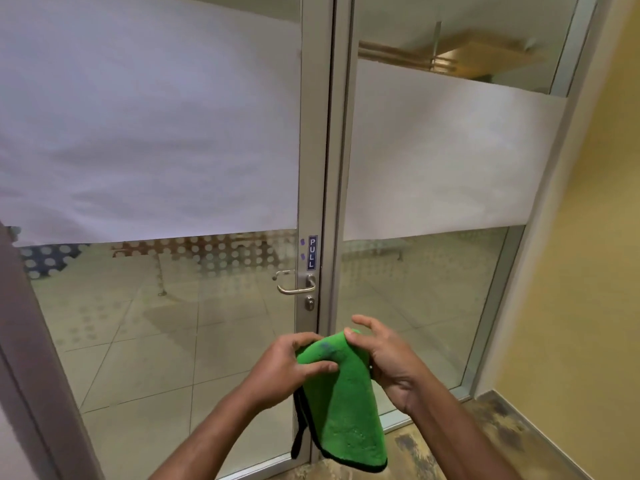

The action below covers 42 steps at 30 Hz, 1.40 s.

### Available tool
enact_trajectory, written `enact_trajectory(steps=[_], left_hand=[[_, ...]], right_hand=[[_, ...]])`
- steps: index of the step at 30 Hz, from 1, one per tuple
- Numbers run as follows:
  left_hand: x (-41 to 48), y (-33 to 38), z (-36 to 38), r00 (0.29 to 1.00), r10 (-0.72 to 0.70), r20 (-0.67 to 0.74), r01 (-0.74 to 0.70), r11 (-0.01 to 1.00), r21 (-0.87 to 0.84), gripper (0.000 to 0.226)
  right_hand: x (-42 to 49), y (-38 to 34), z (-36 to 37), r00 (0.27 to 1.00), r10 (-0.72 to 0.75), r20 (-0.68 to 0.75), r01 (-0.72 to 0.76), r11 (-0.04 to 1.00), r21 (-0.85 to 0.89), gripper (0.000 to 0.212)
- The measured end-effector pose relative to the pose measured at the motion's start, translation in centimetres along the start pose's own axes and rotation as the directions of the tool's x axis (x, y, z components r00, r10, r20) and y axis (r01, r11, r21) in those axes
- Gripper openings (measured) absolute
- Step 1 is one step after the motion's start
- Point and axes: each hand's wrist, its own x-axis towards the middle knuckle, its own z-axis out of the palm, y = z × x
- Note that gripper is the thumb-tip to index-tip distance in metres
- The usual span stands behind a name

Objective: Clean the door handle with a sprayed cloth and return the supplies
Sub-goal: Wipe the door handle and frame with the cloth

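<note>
A green microfibre cloth [343, 403] with a black edge hangs folded between my two hands in front of the glass door. My left hand [287, 367] grips its upper left part, thumb pressed on the front. My right hand [381, 358] pinches the top right of the cloth, its other fingers spread. The silver lever door handle [294, 287] is on the door's metal frame above my hands, with a keyhole [310, 303] below it. Neither hand touches the handle. No spray bottle is in view.
A blue PULL sticker [312, 253] sits above the handle. The glass door [173, 323] and the side panel [433, 306] carry frosted bands. A yellow wall [588, 271] stands close on the right. The floor [485, 445] is mottled brown.
</note>
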Motion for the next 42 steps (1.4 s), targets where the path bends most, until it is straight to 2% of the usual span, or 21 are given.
enact_trajectory(steps=[4, 8, 11, 14, 16, 19, 21, 23, 25, 27, 28, 31, 33, 34, 36, 38, 40, 42], left_hand=[[3.1, -0.7, -0.9, 0.998, -0.051, 0.044, 0.052, 0.998, -0.032, 0.031], [7.0, -0.7, -1.8, 0.991, -0.118, 0.067, 0.124, 0.988, -0.096, 0.023], [10.0, -0.4, -1.9, 0.984, -0.168, 0.058, 0.175, 0.975, -0.140, 0.017], [12.8, -0.3, -1.4, 0.980, -0.182, 0.083, 0.194, 0.966, -0.172, 0.018], [14.3, -0.7, -1.1, 0.981, -0.192, 0.026, 0.193, 0.953, -0.232, 0.025], [15.6, -2.4, -0.7, 0.958, -0.263, -0.112, 0.192, 0.883, -0.427, 0.057], [16.1, -3.6, -0.2, 0.940, -0.339, -0.049, 0.275, 0.832, -0.482, 0.069], [16.9, -5.2, 0.6, 0.920, -0.392, 0.025, 0.360, 0.817, -0.450, 0.066], [18.2, -6.8, 1.3, 0.908, -0.418, -0.014, 0.371, 0.822, -0.433, 0.056], [19.7, -7.7, 1.3, 0.907, -0.405, -0.112, 0.325, 0.844, -0.427, 0.046], [20.5, -7.9, 1.3, 0.913, -0.378, -0.153, 0.290, 0.866, -0.408, 0.044], [22.4, -7.5, 0.9, 0.932, -0.288, -0.219, 0.198, 0.913, -0.358, 0.044], [23.5, -7.3, 0.3, 0.941, -0.264, -0.210, 0.178, 0.918, -0.354, 0.040], [23.9, -7.1, -0.1, 0.947, -0.271, -0.169, 0.192, 0.906, -0.378, 0.036], [24.4, -6.6, -1.1, 0.955, -0.296, -0.027, 0.254, 0.861, -0.441, 0.035], [24.9, -6.2, -2.2, 0.954, -0.285, 0.096, 0.298, 0.852, -0.432, 0.040], [25.4, -6.2, -3.2, 0.947, -0.280, 0.160, 0.322, 0.850, -0.417, 0.042], [25.9, -6.4, -4.0, 0.948, -0.282, 0.148, 0.318, 0.855, -0.409, 0.046]], right_hand=[[3.2, 0.3, -2.7, 0.978, -0.044, 0.204, 0.104, 0.951, -0.293, 0.076], [6.9, 1.1, -5.5, 0.967, -0.147, 0.209, 0.227, 0.870, -0.437, 0.089], [10.6, 1.3, -6.8, 0.942, -0.135, 0.307, 0.236, 0.918, -0.320, 0.086], [14.8, 1.6, -7.6, 0.899, -0.102, 0.426, 0.158, 0.983, -0.097, 0.068], [17.2, 1.8, -7.7, 0.883, -0.110, 0.456, 0.120, 0.993, 0.008, 0.057], [20.1, 2.0, -7.6, 0.892, -0.106, 0.439, 0.019, 0.980, 0.200, 0.051], [21.7, 1.8, -7.3, 0.907, -0.090, 0.412, -0.041, 0.954, 0.297, 0.048], [23.0, 1.5, -6.6, 0.939, -0.116, 0.324, 0.020, 0.958, 0.285, 0.048], [24.0, 1.6, -5.7, 0.964, -0.236, 0.123, 0.232, 0.972, 0.041, 0.057], [24.2, 2.1, -4.7, 0.920, -0.392, -0.033, 0.368, 0.888, -0.276, 0.074], [24.0, 2.4, -4.1, 0.898, -0.436, -0.062, 0.389, 0.851, -0.352, 0.081], [24.1, 3.9, -2.4, 0.910, -0.412, 0.033, 0.394, 0.841, -0.371, 0.099], [25.0, 4.7, -1.7, 0.915, -0.380, 0.133, 0.403, 0.864, -0.302, 0.099], [25.5, 4.8, -1.5, 0.917, -0.362, 0.169, 0.397, 0.867, -0.301, 0.101], [26.5, 4.7, -1.1, 0.926, -0.315, 0.206, 0.371, 0.858, -0.355, 0.119], [27.5, 4.1, -0.6, 0.940, -0.287, 0.186, 0.338, 0.862, -0.379, 0.129], [28.6, 3.5, -0.1, 0.950, -0.283, 0.132, 0.310, 0.908, -0.281, 0.117], [30.0, 3.2, 0.6, 0.958, -0.284, 0.046, 0.288, 0.942, -0.171, 0.094]])
